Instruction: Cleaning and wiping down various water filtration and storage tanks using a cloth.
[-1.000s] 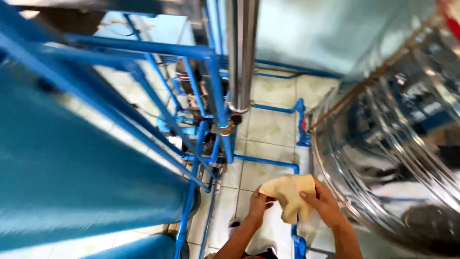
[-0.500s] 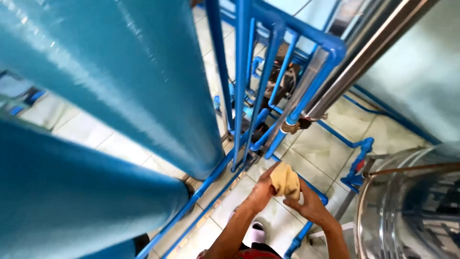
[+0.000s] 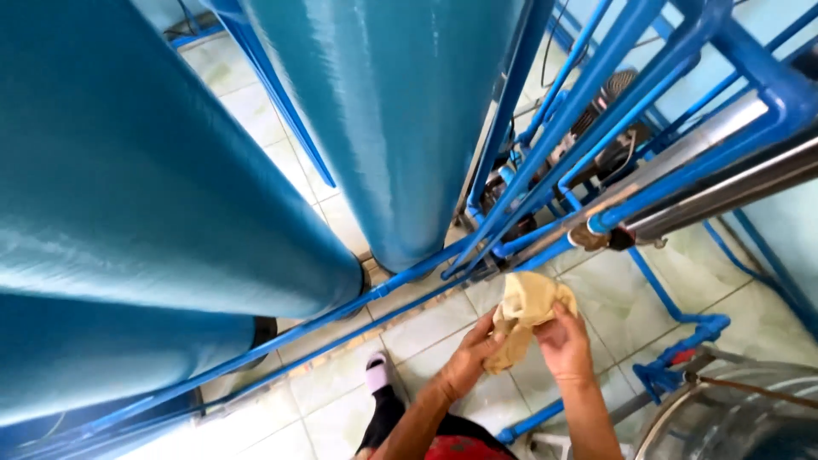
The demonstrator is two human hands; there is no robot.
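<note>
Head view, looking steeply down between tall blue tanks to a tiled floor point(image 3: 443, 328). Low in the frame, right of centre: left hand point(image 3: 467, 362) and right hand point(image 3: 564, 345), both clasped on a crumpled tan cloth point(image 3: 524, 315). Cloth held in the air above the floor, bunched between the two hands, upper folds loose and spread, lower end pinched under the left fingers; right fingers curled over its right side. Forearms cut off by the bottom edge. Just beyond the cloth, blue pipes point(image 3: 588, 102) running diagonally, with a brownish fitting point(image 3: 588, 237) where a steel tube point(image 3: 724, 183) meets them. Large blue tank point(image 3: 153, 187) filling the left half, a second one point(image 3: 400, 111) behind, both cropped by the frame. Dark motor or pump point(image 3: 609, 119) half hidden behind the pipes, hard to make out. Foot in a white and pink sandal point(image 3: 377, 370) on the floor, left of the hands. Shiny steel drum point(image 3: 733, 426) at the bottom right corner, only its rim showing. Red cloth patch point(image 3: 460, 447) at the bottom edge, kind unclear.
</note>
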